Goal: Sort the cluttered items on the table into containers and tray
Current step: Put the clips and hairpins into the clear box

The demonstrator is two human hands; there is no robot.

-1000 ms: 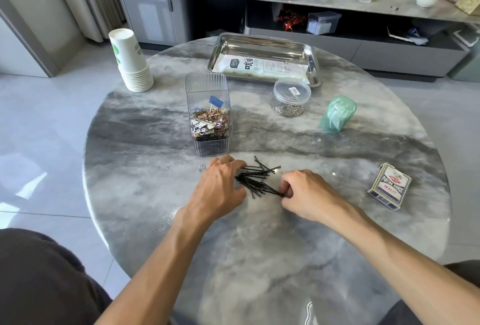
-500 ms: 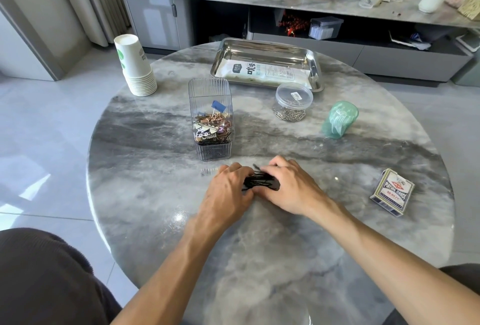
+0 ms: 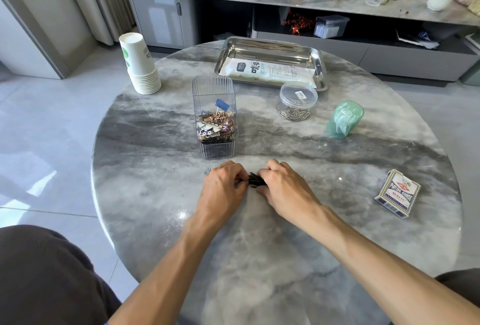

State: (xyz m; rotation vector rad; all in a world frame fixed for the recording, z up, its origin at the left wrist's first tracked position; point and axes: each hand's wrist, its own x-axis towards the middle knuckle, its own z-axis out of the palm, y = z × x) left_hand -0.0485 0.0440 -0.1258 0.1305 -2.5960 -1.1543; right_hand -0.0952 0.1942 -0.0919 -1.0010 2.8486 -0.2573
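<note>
A bunch of black hairpins [image 3: 254, 181] lies gathered on the round marble table [image 3: 285, 246], mostly hidden between my two hands. My left hand [image 3: 224, 187] curls round the bunch's left end and my right hand [image 3: 283, 186] curls round its right end, fingertips nearly meeting. Just beyond them stands a tall clear ribbed box [image 3: 214, 116] part-filled with clips and pins. Further back sits a steel tray [image 3: 318, 64] with a white packet [image 3: 270, 71] lying inside it.
A lidded clear jar of paper clips [image 3: 297, 103] and a green lidded jar [image 3: 345, 119] stand right of the box. A deck of playing cards [image 3: 397, 193] lies at the right edge. A stack of paper cups [image 3: 140, 64] stands far left. A small metal piece [image 3: 209, 168] lies by my left hand.
The spread-out hairpins have been pushed together into a tight bunch. My right hand slid left to meet my left hand, and both now close round the pins.
</note>
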